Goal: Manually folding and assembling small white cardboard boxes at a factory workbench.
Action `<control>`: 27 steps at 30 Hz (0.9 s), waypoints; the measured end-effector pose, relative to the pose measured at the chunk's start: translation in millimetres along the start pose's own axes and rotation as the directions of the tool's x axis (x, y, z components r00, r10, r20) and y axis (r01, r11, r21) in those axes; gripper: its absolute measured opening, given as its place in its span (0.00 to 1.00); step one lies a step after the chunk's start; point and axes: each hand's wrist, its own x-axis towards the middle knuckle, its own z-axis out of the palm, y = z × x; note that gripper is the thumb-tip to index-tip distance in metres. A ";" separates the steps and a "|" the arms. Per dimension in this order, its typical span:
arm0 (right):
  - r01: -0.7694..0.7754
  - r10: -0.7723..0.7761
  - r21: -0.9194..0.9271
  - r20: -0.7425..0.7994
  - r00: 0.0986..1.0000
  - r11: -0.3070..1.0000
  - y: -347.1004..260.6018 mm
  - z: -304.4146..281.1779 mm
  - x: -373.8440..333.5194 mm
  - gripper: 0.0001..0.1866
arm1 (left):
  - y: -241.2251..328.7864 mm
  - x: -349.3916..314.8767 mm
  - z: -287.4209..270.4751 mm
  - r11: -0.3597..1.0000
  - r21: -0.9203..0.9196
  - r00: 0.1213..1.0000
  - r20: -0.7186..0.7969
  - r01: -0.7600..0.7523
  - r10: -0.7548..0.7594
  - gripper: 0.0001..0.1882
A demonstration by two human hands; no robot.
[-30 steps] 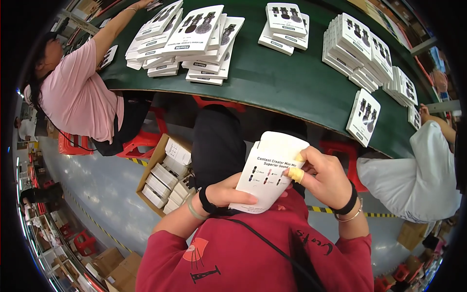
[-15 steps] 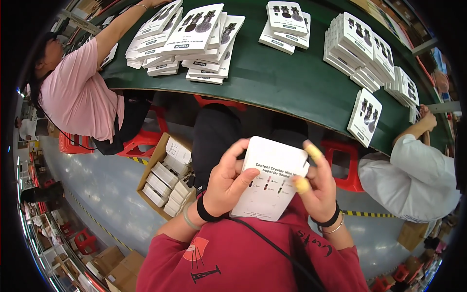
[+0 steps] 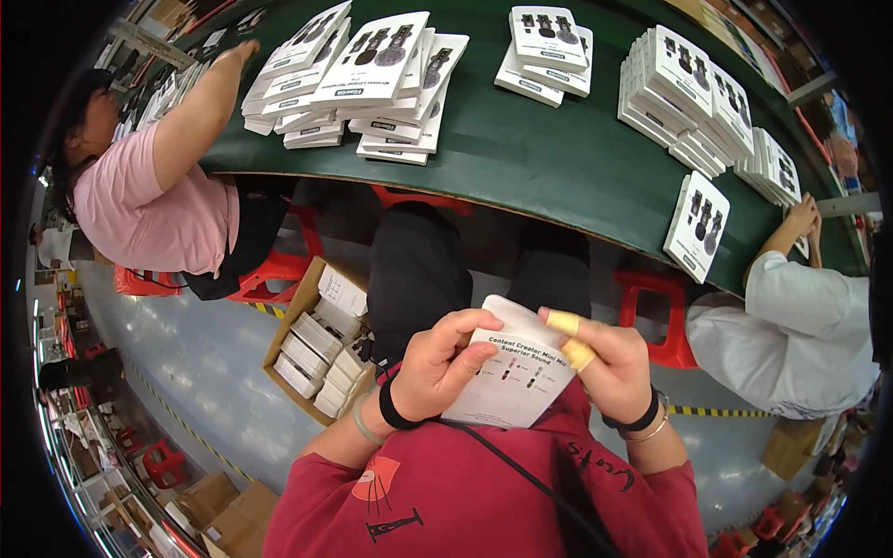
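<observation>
Left hand (image 3: 437, 367) and right hand (image 3: 609, 367) fingers curled around white box (image 3: 510, 381), green table (image 3: 530, 153) at twelve o'clock

Left hand (image 3: 437, 367) and right hand (image 3: 609, 367) raised before the chest, fingers curled in a grip, both wrists banded.

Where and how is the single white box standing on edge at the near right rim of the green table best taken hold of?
Grip the white box across its thin top edge, coming from above. It stands upright on a narrow side, apart from the stacks, so both broad faces are free, and it sits close to the table rim.
</observation>
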 end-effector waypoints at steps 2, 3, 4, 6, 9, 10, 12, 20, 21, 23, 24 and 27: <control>0.229 -0.219 -0.135 0.084 0.972 0.964 5.3 -5.8 -1.7 0.17 | 2.0 -2.0 10.9 0.992 -0.125 0.997 -0.072 0.018 -0.028 0.18; 0.341 -0.319 -0.193 0.138 0.938 0.920 7.1 -7.2 -2.1 0.16 | 3.3 -2.5 17.5 0.968 -0.248 0.988 -0.143 0.028 -0.065 0.18; 0.340 -0.318 -0.194 0.137 0.938 0.920 7.7 -6.5 -1.8 0.16 | 4.4 -2.7 20.8 0.930 -0.367 0.972 -0.208 0.028 -0.111 0.19; 0.347 -0.338 -0.071 0.119 0.934 0.935 8.5 -2.6 -0.5 0.16 | 7.5 -1.0 17.4 0.942 -0.331 0.982 -0.150 0.061 -0.117 0.19; 0.301 -0.293 -0.091 0.090 0.952 0.949 -0.8 2.2 -1.0 0.15 | 17.2 7.0 4.4 0.959 -0.256 0.991 -0.029 0.122 -0.134 0.18; 0.251 -0.242 -0.169 0.073 0.968 0.953 -7.1 3.1 -1.9 0.14 | 21.9 13.2 -2.6 0.990 -0.099 0.995 0.023 0.097 -0.096 0.18; 0.181 -0.178 -0.255 0.035 0.983 0.950 -10.8 3.5 -5.9 0.14 | 32.5 25.4 -14.1 0.980 0.201 0.988 0.151 0.007 -0.038 0.18; 0.007 -0.006 -0.013 0.091 0.996 1.000 -18.2 -7.0 -8.0 0.15 | 53.7 59.0 -17.0 0.803 -0.258 0.835 0.297 0.537 -0.463 0.06; -0.009 0.008 0.018 0.089 0.996 1.000 -17.1 -6.7 -8.5 0.14 | 51.2 60.0 -16.5 0.803 -0.257 0.832 0.314 0.538 -0.457 0.06; -0.039 0.031 0.082 0.096 0.995 0.996 -14.3 -7.3 -9.8 0.12 | 41.8 53.8 -15.6 0.953 -0.081 0.927 0.273 0.290 -0.259 0.04; -0.042 0.035 0.082 0.087 0.996 0.996 -13.4 -8.5 -10.7 0.12 | 37.0 50.0 -13.6 0.988 0.011 0.953 0.263 0.152 -0.150 0.05; -0.248 0.220 0.235 0.140 0.965 0.940 -9.9 -11.2 -13.7 0.07 | 16.3 36.3 -1.3 0.998 -0.063 0.984 0.174 -0.023 0.033 0.07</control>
